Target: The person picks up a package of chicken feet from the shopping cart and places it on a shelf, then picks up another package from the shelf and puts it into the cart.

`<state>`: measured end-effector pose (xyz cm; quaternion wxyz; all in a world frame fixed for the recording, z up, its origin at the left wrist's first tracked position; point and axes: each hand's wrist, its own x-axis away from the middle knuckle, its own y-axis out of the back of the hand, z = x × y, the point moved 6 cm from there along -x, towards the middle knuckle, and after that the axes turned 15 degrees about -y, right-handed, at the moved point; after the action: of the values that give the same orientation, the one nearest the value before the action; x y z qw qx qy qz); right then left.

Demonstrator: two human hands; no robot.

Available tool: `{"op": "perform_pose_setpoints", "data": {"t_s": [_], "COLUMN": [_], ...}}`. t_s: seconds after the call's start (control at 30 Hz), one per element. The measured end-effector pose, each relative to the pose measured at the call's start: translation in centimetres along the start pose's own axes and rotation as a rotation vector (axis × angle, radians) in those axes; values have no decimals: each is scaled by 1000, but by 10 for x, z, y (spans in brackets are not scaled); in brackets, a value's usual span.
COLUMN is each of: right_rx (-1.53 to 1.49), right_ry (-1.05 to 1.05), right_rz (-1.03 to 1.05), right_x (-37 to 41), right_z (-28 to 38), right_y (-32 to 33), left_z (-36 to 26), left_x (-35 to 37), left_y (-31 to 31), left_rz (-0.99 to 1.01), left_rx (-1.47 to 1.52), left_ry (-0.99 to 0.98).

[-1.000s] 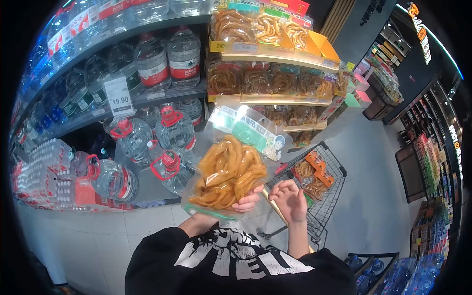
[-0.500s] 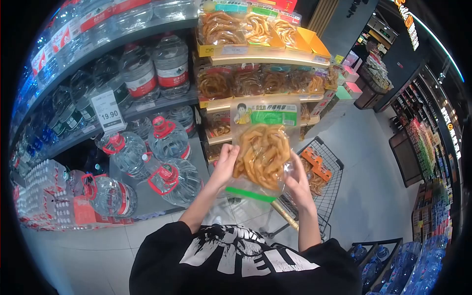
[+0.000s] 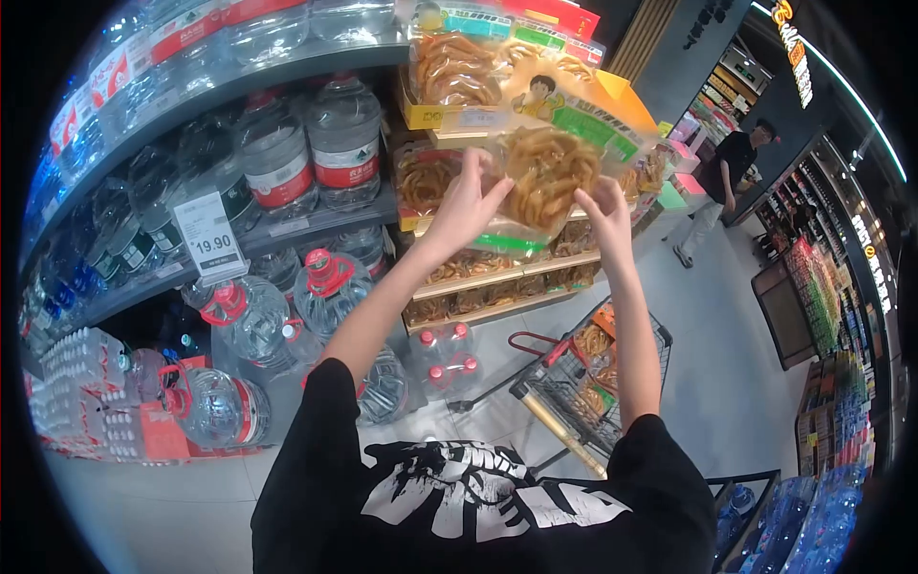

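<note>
A clear plastic bag of brown, curled food pieces [image 3: 550, 177] is raised in front of the snack shelf, tilted. It has a green label with a cartoon figure at the top and a green strip at the bottom. My left hand [image 3: 470, 203] pinches its left edge, and my right hand [image 3: 607, 212] grips the right edge. Behind it, similar bags [image 3: 459, 72] stand in a yellow display box [image 3: 432, 116] on the upper tier. More such bags [image 3: 424, 184] fill the tier below.
Large water bottles [image 3: 225, 407] stand at the left, under a 19.90 price tag [image 3: 208, 237]. A shopping cart [image 3: 557, 387] holding more bags is below my right arm. A person in dark clothes [image 3: 732, 167] stands in the aisle. Blue-tinted bottles [image 3: 822, 521] are at lower right.
Both hands have moved the bag up and away, toward the upper shelf, and it has tilted. The view has shifted, showing more of the cart and a person in the aisle.
</note>
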<state>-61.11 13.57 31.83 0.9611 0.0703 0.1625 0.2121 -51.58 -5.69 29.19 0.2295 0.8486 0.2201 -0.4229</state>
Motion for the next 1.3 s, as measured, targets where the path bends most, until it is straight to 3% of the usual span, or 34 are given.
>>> {"op": "perform_pose_setpoints", "data": {"t_s": [0.1, 0.27, 0.37, 0.43, 0.53, 0.57, 0.6, 0.67, 0.73, 0.77, 0.8, 0.87, 0.93, 1.0, 1.03, 1.07, 1.1, 1.13, 1.2, 1.27, 1.3], "right_rx": [-13, -26, 82, 163, 191, 211, 282, 430, 543, 332, 193, 198, 174, 159, 45, -65, 17, 14, -10, 55, 312], "right_ry": [92, 199, 271, 359, 346, 399, 383, 635, 668, 301, 149, 248, 236, 237, 220, 203, 73, 80, 236, 296, 314], "right_rz": [-40, -168, -301, -404, -508, -541, -518, -740, -914, -404, -275, -310, -251, -190, -155, -117, -146, -141, -14, -29, -206], "right_x": [-45, -130, -173, -203, -238, -259, -264, -315, -341, -366, -356, -362, -366, -367, -366, -366, -374, -380, -385, -387, -383], "right_z": [16, 37, 57, 67, 66, 61, 63, 35, 13, -3, -6, -14, -26, -35, -44, -51, -61, -63, -58, -50, -48], "right_y": [15, 46, 58, 66, 76, 76, 74, 66, 42, 40, 27, 10, -8, -19, -17, -14, -12, -10, -13, -18, -17], "left_z": [0, 28, 54, 69, 62, 78, 89, 91, 95, 106, 116, 128, 127, 119, 130, 133, 136, 139, 156, 165, 168], "left_x": [-53, -147, -191, -205, -196, -198, -196, -191, -185, -183, -178, -176, -174, -168, -172, -165, -165, -166, -162, -163, -162], "left_y": [-5, -18, -24, -20, -24, -22, -26, -40, -54, -60, -63, -76, -86, -105, -106, -109, -111, -112, -110, -108, -108], "left_rz": [32, 17, 24, -156, -89, -73, -46, 82, 218, 300, 318, 496, 618, 824, 772, 864, 866, 866, 870, 870, 873], "left_rx": [67, -46, -249, -234, -135, -370, -393, -545, -592, -649, -661, -848, -905, -1218, -1144, -1152, -1183, -1211, -1222, -1235, -1259], "left_ry": [35, -94, -133, -220, -136, -251, -258, -360, -234, -295, -292, -335, -247, -365, -162, -176, -66, 42, -52, -146, -163]}}
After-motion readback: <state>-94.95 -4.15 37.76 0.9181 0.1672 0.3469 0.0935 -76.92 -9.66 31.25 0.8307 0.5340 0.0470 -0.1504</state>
